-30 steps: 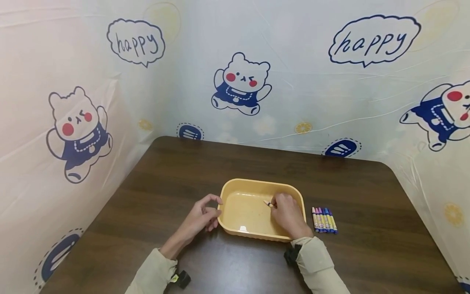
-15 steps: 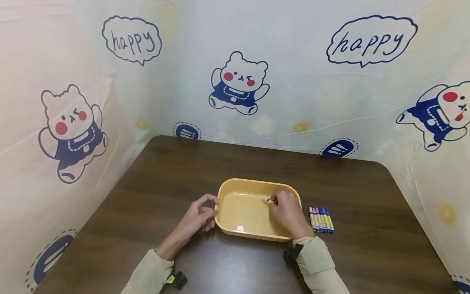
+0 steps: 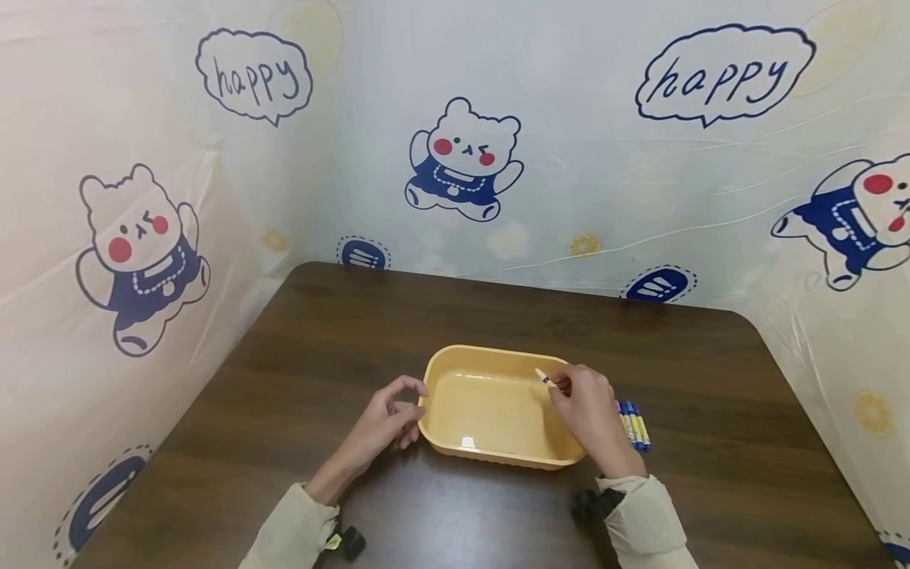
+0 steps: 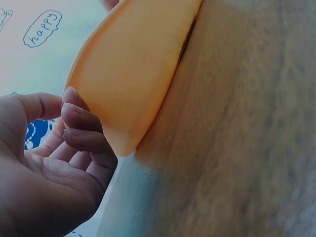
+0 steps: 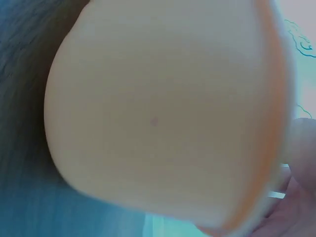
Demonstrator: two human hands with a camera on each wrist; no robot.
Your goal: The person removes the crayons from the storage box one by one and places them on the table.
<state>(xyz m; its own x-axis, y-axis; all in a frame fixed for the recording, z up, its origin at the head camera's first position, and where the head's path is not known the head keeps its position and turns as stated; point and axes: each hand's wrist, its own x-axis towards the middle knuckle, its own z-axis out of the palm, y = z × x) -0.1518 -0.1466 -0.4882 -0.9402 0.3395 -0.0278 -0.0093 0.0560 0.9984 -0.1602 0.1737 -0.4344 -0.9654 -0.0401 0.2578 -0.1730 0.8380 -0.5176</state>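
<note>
In the head view a yellow plastic basin point(image 3: 483, 415) stands on the table. My left hand point(image 3: 387, 412) holds its left rim between thumb and fingers; the left wrist view shows the curled fingertips point(image 4: 81, 116) on the basin's outer wall. Over the basin's right end, my right hand point(image 3: 592, 407) pinches a crayon point(image 3: 543, 377), its pale tip and dark band sticking out to the upper left. In the right wrist view, the basin's wall point(image 5: 158, 74) fills most of the picture and hides much of that hand point(image 5: 298, 207).
Several crayons point(image 3: 635, 427) in yellow wrappers lie side by side right of the basin, partly behind my right hand. The dark wooden table point(image 3: 341, 316) has a printed curtain point(image 3: 569, 182) along its back and sides.
My right hand has risen from inside the basin and moved right with the crayon, covering part of the crayon row. The left hand keeps its place at the rim.
</note>
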